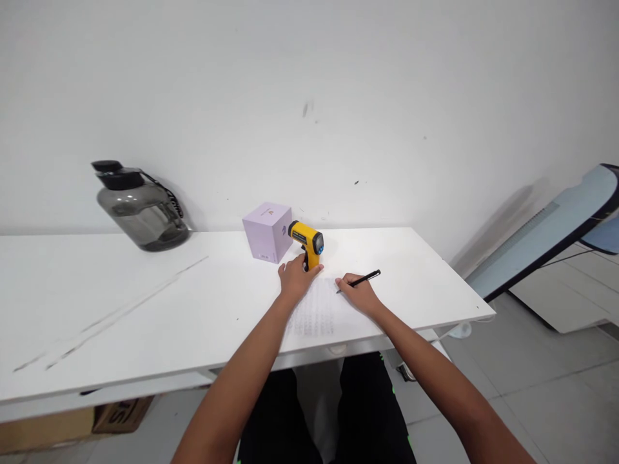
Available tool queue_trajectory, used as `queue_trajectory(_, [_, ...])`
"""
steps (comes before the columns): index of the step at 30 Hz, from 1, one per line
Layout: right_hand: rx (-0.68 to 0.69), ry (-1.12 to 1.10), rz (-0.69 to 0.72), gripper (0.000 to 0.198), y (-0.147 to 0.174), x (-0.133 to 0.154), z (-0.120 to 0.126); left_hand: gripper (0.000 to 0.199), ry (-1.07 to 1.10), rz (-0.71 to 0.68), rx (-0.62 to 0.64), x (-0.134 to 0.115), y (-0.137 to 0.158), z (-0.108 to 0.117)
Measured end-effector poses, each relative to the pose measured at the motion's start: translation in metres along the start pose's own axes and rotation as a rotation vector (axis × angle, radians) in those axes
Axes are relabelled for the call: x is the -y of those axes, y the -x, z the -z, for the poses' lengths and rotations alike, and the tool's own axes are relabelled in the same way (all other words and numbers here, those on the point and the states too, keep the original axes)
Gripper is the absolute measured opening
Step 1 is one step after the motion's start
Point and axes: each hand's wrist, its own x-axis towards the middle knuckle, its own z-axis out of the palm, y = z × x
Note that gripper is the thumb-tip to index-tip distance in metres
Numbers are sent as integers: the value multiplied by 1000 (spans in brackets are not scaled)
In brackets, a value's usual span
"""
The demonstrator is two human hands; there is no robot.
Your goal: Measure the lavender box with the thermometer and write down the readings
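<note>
Head view: beyond the paper [312, 316], the left hand [294, 280] grips the yellow thermometer gun [305, 233], seemingly steadying it upright — the right hand [360, 296] pinches a black pen [368, 277], angled as for writing.

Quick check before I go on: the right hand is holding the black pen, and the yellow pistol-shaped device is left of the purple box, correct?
Not quite: the yellow pistol-shaped device is right of the purple box, as the head view shows. The right hand does hold the black pen.
</note>
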Motion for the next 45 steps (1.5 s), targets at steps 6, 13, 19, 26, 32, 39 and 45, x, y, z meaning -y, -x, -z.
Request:
queue_trajectory(6, [-2, 7, 19, 39, 1, 1, 1, 37, 15, 1, -5, 1, 0, -1])
queue_trajectory(13, [-2, -18, 10, 42, 0, -1, 1, 38, 16, 7, 14, 1, -1, -1])
queue_trajectory(19, [-162, -36, -26, 46, -5, 1, 4, 40, 32, -4, -9, 4, -2, -3])
queue_trajectory(26, [-368, 160, 86, 34, -64, -1, 0, 40, 35, 0, -19, 6, 0, -2])
queue_trajectory(32, [-419, 123, -34, 41, -98, -20, -13, 38, 54, 18, -17, 8, 2, -1])
queue_trajectory(39, [-410, 271, -163, 29, -90, -18, -3, 37, 46, 22, -23, 13, 0, -4])
queue_trajectory(45, [-231, 428, -284, 28, -89, -10, -2, 35, 52, -2, -36, 16, -2, -5])
